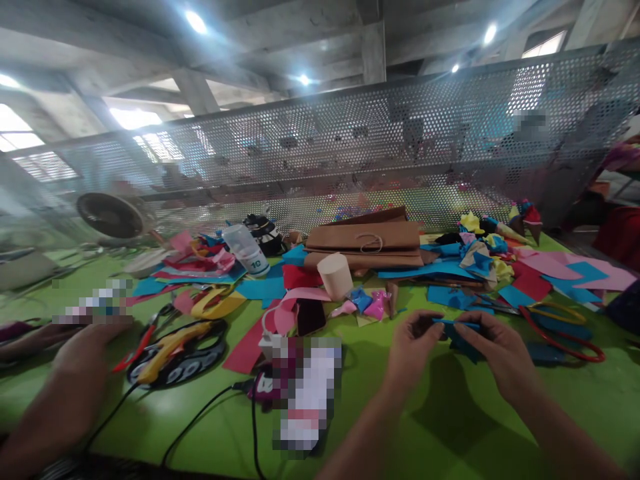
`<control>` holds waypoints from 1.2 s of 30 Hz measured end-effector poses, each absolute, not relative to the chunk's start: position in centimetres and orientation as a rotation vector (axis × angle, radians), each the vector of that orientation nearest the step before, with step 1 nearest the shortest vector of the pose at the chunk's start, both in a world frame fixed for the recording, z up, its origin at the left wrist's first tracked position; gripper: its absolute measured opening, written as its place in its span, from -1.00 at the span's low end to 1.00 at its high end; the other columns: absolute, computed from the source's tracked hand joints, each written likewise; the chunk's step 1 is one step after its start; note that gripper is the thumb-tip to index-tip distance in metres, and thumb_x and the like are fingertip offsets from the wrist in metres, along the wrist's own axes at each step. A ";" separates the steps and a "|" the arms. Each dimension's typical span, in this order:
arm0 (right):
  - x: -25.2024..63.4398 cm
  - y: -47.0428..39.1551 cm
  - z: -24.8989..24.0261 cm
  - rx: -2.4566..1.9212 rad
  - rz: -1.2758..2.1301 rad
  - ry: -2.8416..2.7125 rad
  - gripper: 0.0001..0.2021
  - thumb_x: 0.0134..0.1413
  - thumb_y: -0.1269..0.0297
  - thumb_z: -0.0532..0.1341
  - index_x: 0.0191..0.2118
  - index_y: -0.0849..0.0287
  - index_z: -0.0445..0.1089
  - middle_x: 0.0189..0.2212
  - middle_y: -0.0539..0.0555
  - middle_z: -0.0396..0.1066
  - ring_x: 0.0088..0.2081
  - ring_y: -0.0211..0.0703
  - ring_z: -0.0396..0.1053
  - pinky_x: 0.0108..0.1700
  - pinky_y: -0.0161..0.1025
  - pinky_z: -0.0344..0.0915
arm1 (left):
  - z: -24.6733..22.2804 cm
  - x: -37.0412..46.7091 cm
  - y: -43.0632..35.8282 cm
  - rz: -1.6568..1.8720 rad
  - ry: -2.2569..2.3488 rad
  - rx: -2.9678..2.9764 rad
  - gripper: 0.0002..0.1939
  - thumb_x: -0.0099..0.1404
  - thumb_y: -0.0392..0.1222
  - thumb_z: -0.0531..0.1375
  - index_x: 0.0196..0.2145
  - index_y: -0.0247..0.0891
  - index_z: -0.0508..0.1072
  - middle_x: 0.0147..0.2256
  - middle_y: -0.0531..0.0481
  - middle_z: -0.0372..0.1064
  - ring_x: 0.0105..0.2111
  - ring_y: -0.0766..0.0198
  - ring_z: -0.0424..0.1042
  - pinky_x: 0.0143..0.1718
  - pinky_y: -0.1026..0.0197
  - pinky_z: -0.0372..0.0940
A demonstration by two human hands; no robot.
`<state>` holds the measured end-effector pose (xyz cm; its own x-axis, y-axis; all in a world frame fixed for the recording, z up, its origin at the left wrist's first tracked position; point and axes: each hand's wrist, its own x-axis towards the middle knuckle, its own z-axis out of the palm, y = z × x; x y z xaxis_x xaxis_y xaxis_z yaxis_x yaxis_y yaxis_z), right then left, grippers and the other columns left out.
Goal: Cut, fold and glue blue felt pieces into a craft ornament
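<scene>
Above the green table [385, 427], my left hand [414, 343] and my right hand [495, 347] are close together, fingertips pinching a small folded piece of blue sheet material [465, 333]. Its top edge runs between both thumbs, and a darker part hangs below. Whether it is paper or felt I cannot tell. Just right of my right hand lie large scissors [555, 313] with red and yellow handles, beside blue scraps. Left of my left hand are shiny pink and blue small pieces [373, 303].
Left lie a yellow glue gun [173, 350] with a cord, red-handled pliers [145, 340] and a phone [310, 393]. A cream cylinder [335, 275], brown folded sheets [363, 243] and a plastic bottle [246, 250] stand behind. Another person's arm [70, 387] rests far left. A perforated metal screen [320, 153] rises behind.
</scene>
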<state>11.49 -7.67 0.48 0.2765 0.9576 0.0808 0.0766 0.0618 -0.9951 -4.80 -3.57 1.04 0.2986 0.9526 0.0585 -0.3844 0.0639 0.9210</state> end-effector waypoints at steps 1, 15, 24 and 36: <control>11.5 -7.7 0.4 -1.330 0.914 -1.079 -0.64 0.00 -0.09 0.41 -0.25 0.09 0.51 -0.36 0.03 0.46 -0.35 -0.13 0.34 -0.32 -0.21 0.27 | 1.0 -4.8 -3.5 1.154 0.697 1.047 -0.62 0.05 0.01 0.48 -0.28 -0.31 0.61 -0.41 -0.04 0.50 -0.40 0.28 0.46 -0.24 0.19 0.39; 11.5 -7.6 0.1 -1.321 0.895 -1.108 -0.65 0.01 -0.08 0.40 -0.26 0.10 0.51 -0.37 0.04 0.49 -0.34 -0.10 0.36 -0.31 -0.20 0.26 | 0.7 -4.7 -3.3 1.175 0.728 1.041 -0.67 0.05 -0.01 0.46 -0.37 -0.31 0.57 -0.45 -0.02 0.47 -0.43 0.28 0.46 -0.28 0.19 0.39; 11.4 -7.7 0.2 -1.320 0.925 -1.108 -0.67 0.03 -0.06 0.40 -0.26 0.11 0.50 -0.37 0.04 0.49 -0.33 -0.11 0.35 -0.27 -0.18 0.25 | 1.0 -4.8 -3.5 1.171 0.735 1.035 -0.69 0.07 -0.04 0.45 -0.38 -0.31 0.53 -0.45 0.02 0.44 -0.44 0.31 0.44 -0.30 0.22 0.39; 11.0 -7.9 1.0 -1.372 0.833 -1.181 -0.65 0.03 -0.07 0.38 -0.25 0.12 0.54 -0.33 0.07 0.53 -0.28 -0.04 0.42 -0.22 -0.17 0.32 | 0.6 -4.7 -3.4 1.139 0.745 1.079 -0.72 0.09 -0.08 0.43 -0.37 -0.33 0.52 -0.47 0.02 0.44 -0.44 0.33 0.43 -0.31 0.25 0.36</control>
<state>11.04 -7.92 1.04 0.2583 0.9566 0.1347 0.1939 0.0853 -0.9773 -4.75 -3.38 0.64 0.2842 0.9574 0.0518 -0.3361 0.0488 0.9406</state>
